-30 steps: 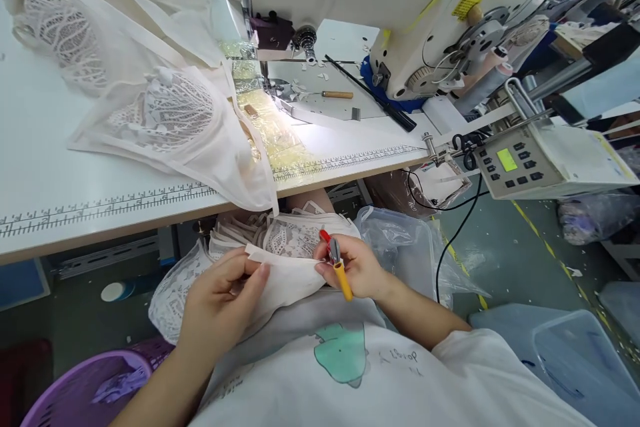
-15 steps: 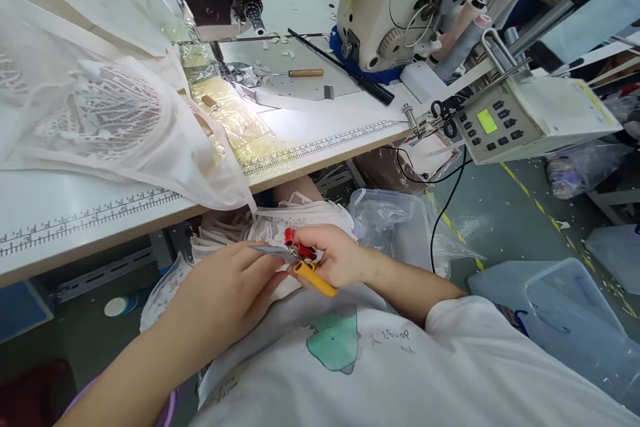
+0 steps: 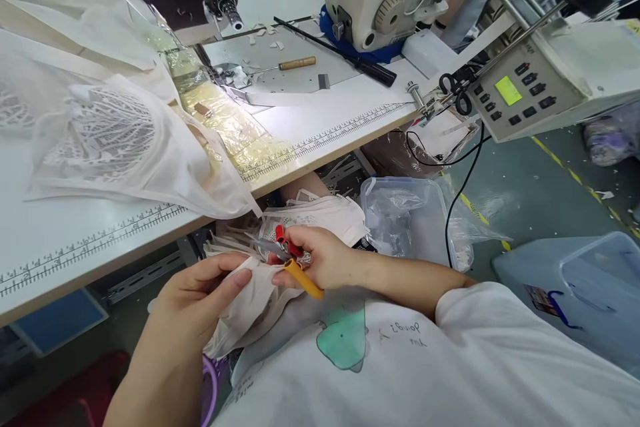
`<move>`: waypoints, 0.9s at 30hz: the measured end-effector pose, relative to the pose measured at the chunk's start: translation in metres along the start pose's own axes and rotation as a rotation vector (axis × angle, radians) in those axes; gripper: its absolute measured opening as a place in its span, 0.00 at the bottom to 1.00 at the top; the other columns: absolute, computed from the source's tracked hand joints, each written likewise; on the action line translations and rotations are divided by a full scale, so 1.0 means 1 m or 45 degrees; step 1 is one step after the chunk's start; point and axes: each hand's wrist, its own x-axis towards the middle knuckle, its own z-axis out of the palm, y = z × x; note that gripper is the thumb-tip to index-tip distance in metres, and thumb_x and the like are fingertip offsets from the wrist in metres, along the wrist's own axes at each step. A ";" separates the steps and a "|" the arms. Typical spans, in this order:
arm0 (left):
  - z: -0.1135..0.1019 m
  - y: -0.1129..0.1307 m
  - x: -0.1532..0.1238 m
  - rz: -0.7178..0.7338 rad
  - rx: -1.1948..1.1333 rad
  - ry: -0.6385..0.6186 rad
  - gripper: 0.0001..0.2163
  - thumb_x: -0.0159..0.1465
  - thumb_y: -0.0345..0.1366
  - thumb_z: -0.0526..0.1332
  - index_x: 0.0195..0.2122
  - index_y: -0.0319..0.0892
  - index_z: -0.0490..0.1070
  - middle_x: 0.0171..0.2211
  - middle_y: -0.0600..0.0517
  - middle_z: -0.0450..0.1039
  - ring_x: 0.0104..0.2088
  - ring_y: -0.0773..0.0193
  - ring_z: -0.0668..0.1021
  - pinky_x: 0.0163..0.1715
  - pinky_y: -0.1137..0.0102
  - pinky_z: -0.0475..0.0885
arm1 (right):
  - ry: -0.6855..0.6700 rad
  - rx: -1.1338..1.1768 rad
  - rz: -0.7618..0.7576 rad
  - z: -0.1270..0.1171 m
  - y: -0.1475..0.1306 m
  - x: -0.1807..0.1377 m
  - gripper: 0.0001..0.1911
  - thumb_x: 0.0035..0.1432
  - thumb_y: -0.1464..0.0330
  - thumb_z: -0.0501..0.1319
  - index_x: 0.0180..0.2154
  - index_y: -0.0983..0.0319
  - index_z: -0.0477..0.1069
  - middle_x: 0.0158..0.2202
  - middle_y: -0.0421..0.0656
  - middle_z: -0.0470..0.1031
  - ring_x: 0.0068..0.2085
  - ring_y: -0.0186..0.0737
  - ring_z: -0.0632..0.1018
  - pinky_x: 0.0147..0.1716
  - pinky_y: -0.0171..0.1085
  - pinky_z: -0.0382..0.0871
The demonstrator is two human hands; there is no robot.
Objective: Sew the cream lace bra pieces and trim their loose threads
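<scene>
Over my lap, my right hand [image 3: 320,255] is closed around scissors [image 3: 273,247] with red and orange handles; their metal blades point left. My left hand [image 3: 200,297] pinches the edge of a white fabric piece [image 3: 253,307] between thumb and fingers, just left of and below the blades. Whether the blades touch the cloth I cannot tell. Behind the scissors, more white lace garment pieces [image 3: 325,217] with thin straps lie on my lap. On the table to the left lies a white lace bra [image 3: 115,133], one end hanging over the edge.
The table edge [image 3: 320,163] with a printed ruler runs above my hands. On it stand a sewing machine [image 3: 367,0], a wooden-handled awl [image 3: 297,63] and a black rod [image 3: 373,70]. A control box [image 3: 520,93] is at right. Clear plastic bins [image 3: 575,280] stand on the floor.
My left hand has moved left and down from the blades and turned, showing the white cloth it pinches. The scissors have shifted slightly left in my right hand. The camera view has shifted.
</scene>
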 end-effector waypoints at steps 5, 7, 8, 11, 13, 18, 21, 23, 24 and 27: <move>-0.001 0.003 -0.001 -0.020 -0.077 0.040 0.08 0.41 0.39 0.72 0.23 0.46 0.77 0.23 0.54 0.77 0.28 0.63 0.76 0.21 0.77 0.68 | 0.037 0.113 0.005 0.007 0.001 0.000 0.27 0.40 0.49 0.68 0.25 0.60 0.58 0.24 0.34 0.59 0.25 0.30 0.61 0.23 0.31 0.58; -0.003 0.003 0.001 -0.018 -0.076 0.044 0.10 0.41 0.40 0.73 0.24 0.45 0.77 0.22 0.54 0.77 0.27 0.64 0.76 0.20 0.77 0.68 | 0.036 0.122 -0.022 0.008 0.000 -0.001 0.26 0.41 0.49 0.67 0.26 0.60 0.58 0.24 0.35 0.60 0.25 0.30 0.61 0.24 0.31 0.59; -0.003 0.002 0.001 -0.022 -0.074 0.046 0.10 0.42 0.41 0.73 0.24 0.45 0.77 0.22 0.54 0.77 0.26 0.65 0.75 0.20 0.77 0.68 | 0.034 0.118 -0.031 0.008 -0.001 -0.002 0.26 0.42 0.49 0.67 0.26 0.60 0.58 0.24 0.35 0.60 0.25 0.30 0.62 0.24 0.32 0.60; 0.000 0.001 0.001 -0.044 -0.071 0.047 0.10 0.43 0.41 0.72 0.24 0.44 0.77 0.23 0.55 0.77 0.23 0.68 0.73 0.21 0.77 0.67 | -0.016 0.100 -0.027 -0.001 -0.002 -0.003 0.25 0.44 0.49 0.65 0.28 0.60 0.59 0.25 0.36 0.63 0.26 0.31 0.65 0.25 0.32 0.62; 0.004 0.001 0.001 -0.042 -0.075 0.050 0.09 0.43 0.40 0.71 0.24 0.43 0.77 0.23 0.54 0.76 0.23 0.69 0.73 0.20 0.77 0.66 | -0.126 0.044 -0.028 -0.015 -0.003 -0.003 0.23 0.45 0.50 0.65 0.29 0.60 0.59 0.27 0.37 0.65 0.27 0.32 0.67 0.26 0.32 0.62; 0.006 -0.004 0.004 0.007 -0.005 -0.009 0.10 0.43 0.41 0.70 0.23 0.41 0.76 0.21 0.54 0.73 0.22 0.69 0.70 0.20 0.77 0.65 | -0.500 -0.523 -0.045 -0.052 -0.007 -0.005 0.21 0.52 0.51 0.60 0.27 0.59 0.57 0.25 0.37 0.62 0.26 0.33 0.66 0.25 0.32 0.59; 0.005 -0.009 0.008 0.011 -0.007 -0.067 0.11 0.43 0.43 0.70 0.22 0.41 0.75 0.19 0.54 0.71 0.20 0.70 0.69 0.18 0.77 0.64 | -0.665 -0.831 0.026 -0.058 -0.013 -0.009 0.24 0.53 0.47 0.59 0.27 0.59 0.57 0.25 0.37 0.62 0.26 0.34 0.64 0.25 0.32 0.58; 0.006 -0.010 0.009 0.010 -0.025 -0.072 0.10 0.43 0.42 0.69 0.21 0.41 0.74 0.18 0.55 0.70 0.19 0.72 0.67 0.17 0.78 0.62 | -0.714 -0.978 0.070 -0.054 -0.018 -0.012 0.24 0.53 0.46 0.59 0.28 0.60 0.60 0.26 0.38 0.64 0.26 0.34 0.64 0.24 0.32 0.57; 0.007 -0.010 0.010 0.005 -0.033 -0.076 0.10 0.43 0.42 0.69 0.21 0.41 0.74 0.18 0.56 0.69 0.18 0.73 0.65 0.16 0.78 0.60 | -0.719 -1.035 0.091 -0.052 -0.020 -0.013 0.25 0.53 0.45 0.59 0.29 0.61 0.61 0.27 0.39 0.65 0.26 0.34 0.65 0.24 0.32 0.56; 0.010 -0.008 0.011 -0.035 -0.049 -0.073 0.10 0.42 0.41 0.69 0.19 0.41 0.73 0.16 0.57 0.66 0.16 0.74 0.62 0.13 0.79 0.55 | -0.680 -1.147 0.149 -0.046 -0.028 -0.015 0.26 0.53 0.44 0.58 0.32 0.62 0.64 0.29 0.41 0.68 0.26 0.34 0.65 0.24 0.32 0.55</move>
